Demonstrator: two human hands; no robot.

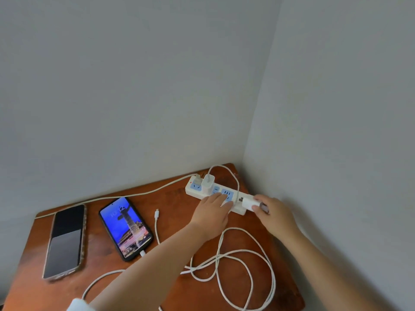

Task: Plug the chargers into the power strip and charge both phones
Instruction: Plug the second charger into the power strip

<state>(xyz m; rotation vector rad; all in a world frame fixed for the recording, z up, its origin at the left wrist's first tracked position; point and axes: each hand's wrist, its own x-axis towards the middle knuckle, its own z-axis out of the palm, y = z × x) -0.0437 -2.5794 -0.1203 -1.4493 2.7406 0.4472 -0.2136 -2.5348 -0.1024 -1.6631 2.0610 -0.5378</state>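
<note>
A white power strip (pixel 195 191) lies near the table's far corner. One white charger (pixel 207 183) stands plugged into it. My left hand (pixel 212 213) rests flat on the strip with straight fingers. My right hand (pixel 272 213) pinches a second white charger (pixel 248 202), its prongs pointing left just over the strip's right end. A phone with a lit blue screen (pixel 125 227) has a cable plugged into its lower end. A dark-screened phone (pixel 65 240) lies at the left with nothing plugged in. A loose cable plug (pixel 156 213) lies between the lit phone and my left hand.
Loops of white cable (pixel 247 265) are coiled on the wooden table (pixel 29 281) under my arms. The strip's own cord (pixel 134 194) runs left along the wall. Grey walls meet in a corner right behind the strip.
</note>
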